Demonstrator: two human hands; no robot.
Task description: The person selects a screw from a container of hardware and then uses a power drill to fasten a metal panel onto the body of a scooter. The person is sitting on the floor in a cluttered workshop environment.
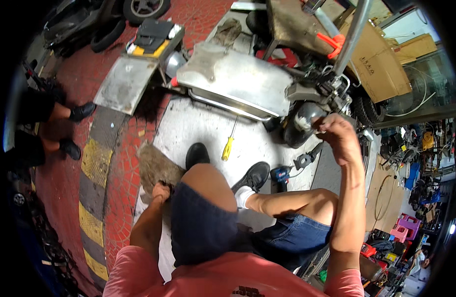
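Note:
A scooter with a bare metal deck [233, 76] lies in front of me, its grey tube stem [350, 39] rising at the right. My right hand [338, 136] is raised beside its dark rounded fender [303, 126], which carries a whitish patch. The fingers are curled in a pinch; whatever they hold is too small to make out. Down by my left knee, my left hand [161, 191] grips the lower edge of a brown rag [156, 168]. On the pale floor lies a yellow-handled screwdriver [228, 147], between the deck and my shoes.
A blue cordless drill [281, 174] stands by my right shoe. A metal ramp-shaped plate [121, 84] and a wooden bench [292, 24] flank the deck. Cardboard [381, 64] leans at the right, near cluttered tools. Two people's legs [60, 119] show at the left.

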